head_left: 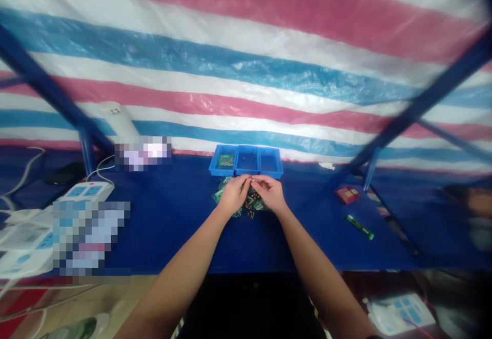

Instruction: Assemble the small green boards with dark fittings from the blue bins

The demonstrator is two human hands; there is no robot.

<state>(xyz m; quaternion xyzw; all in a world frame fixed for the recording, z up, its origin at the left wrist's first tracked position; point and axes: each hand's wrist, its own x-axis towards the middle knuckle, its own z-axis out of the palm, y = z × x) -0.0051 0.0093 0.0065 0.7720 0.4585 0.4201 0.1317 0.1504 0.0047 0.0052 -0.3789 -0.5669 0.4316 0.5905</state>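
Observation:
My left hand (234,194) and my right hand (269,193) meet above the blue table, their fingertips pinching a tiny metal part (252,180). Its exact kind is too small to tell. Under and just in front of my hands lies a loose heap of small green circuit boards and brass-coloured pins (249,204), partly hidden by my palms. Just beyond my fingers stands a blue three-compartment plastic tray (246,151). Its left compartment holds green boards (226,161), and the middle one holds a few small dark pieces (247,158).
A white power strip (88,191) and cables lie at the left, with pixelated patches nearby. A red board (347,194) and a green strip (359,226) lie at the right. Blue metal shelf posts (86,149) flank the table before a striped tarpaulin (246,67).

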